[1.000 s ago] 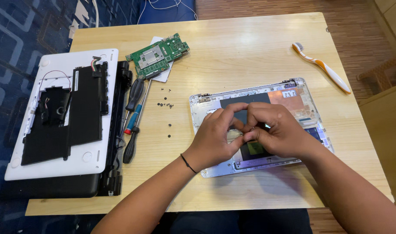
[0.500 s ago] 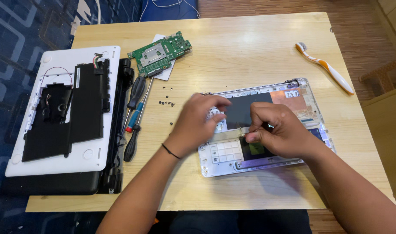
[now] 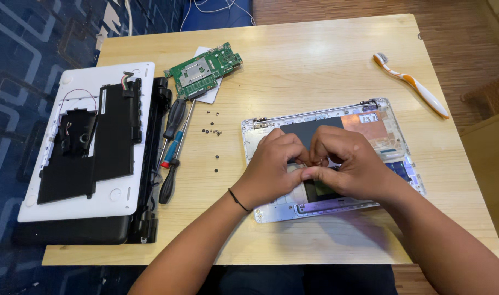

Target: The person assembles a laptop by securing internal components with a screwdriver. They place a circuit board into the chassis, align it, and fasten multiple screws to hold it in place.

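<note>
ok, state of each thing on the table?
Laptop palmrest shell: opened, internals up.
Left hand: fingertips pinching at shell centre.
Right hand: same spot, touching left.
Green circuit board: removed.
White bottom cover: detached.
Screws: loose.
Screwdrivers: lying unused.

A light wooden table (image 3: 326, 60) with pale grain fills most of the view, evenly lit from above, soft shadows falling toward its near edge. Left of the table lies a dark blue carpet (image 3: 25, 49) with a lighter line pattern. Beyond the table's far right corner runs brown wood-plank floor (image 3: 457, 27). Right of the table stands light wooden furniture (image 3: 487, 158), only partly seen.
</note>
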